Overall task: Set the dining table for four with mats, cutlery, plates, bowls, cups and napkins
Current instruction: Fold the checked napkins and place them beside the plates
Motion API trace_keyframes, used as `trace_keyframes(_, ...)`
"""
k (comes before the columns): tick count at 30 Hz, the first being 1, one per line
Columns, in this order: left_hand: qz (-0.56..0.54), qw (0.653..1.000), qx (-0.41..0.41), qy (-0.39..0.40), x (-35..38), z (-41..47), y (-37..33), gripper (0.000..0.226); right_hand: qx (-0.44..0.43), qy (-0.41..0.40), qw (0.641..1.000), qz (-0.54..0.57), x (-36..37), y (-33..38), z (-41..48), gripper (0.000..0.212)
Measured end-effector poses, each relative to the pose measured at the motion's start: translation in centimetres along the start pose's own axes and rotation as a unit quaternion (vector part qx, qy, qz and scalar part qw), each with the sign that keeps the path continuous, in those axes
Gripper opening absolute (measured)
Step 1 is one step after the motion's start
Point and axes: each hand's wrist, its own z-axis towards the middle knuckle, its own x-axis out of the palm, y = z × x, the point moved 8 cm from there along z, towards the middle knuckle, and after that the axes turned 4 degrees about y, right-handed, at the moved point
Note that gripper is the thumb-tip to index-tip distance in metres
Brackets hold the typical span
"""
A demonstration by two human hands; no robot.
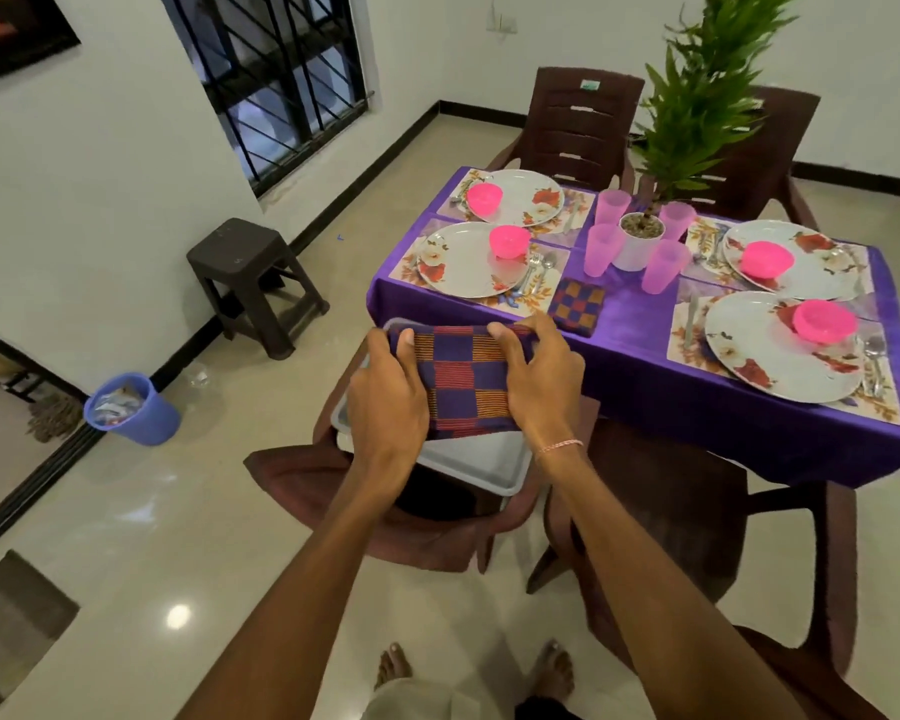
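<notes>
A checked purple, orange and red napkin (463, 381) is held over a grey tray (481, 467) that rests on a brown chair. My left hand (385, 402) grips its left edge and my right hand (539, 379) grips its right edge, thumbs on top. A second folded checked napkin (577, 305) lies on the purple tablecloth (640, 356) beside the near-left place setting. Several floral mats carry white plates (466, 259) with pink bowls (510, 241) and cutlery (536, 270). Several pink cups (663, 265) ring a white plant pot (640, 241).
Brown plastic chairs stand around the table, one (365, 501) directly below my hands holding the tray. A brown stool (253, 283) and a blue waste bin (133, 410) stand on the tiled floor to the left. My bare feet show at the bottom.
</notes>
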Motion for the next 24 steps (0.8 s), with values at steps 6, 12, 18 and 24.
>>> trace_keyframes(6,-0.055,0.998,0.011,0.032,8.2,-2.5,-7.6,0.029,0.144,0.039,0.981,0.120,-6.5,-9.5,0.3,0.040)
trace_keyframes(12,-0.108,0.981,-0.037,0.158,15.8,-4.4,-10.3,0.046,0.081,-0.065,0.988,0.117,-14.0,-13.4,1.5,0.022)
trace_keyframes(18,-0.194,0.949,-0.144,0.204,20.7,-6.2,-10.0,0.033,0.118,-0.048,0.987,0.101,-17.3,-16.2,3.7,0.043)
trace_keyframes(24,-0.201,0.960,-0.122,0.149,22.9,-6.9,-12.5,0.028,0.125,-0.093,0.985,0.076,-19.7,-18.1,5.1,0.042)
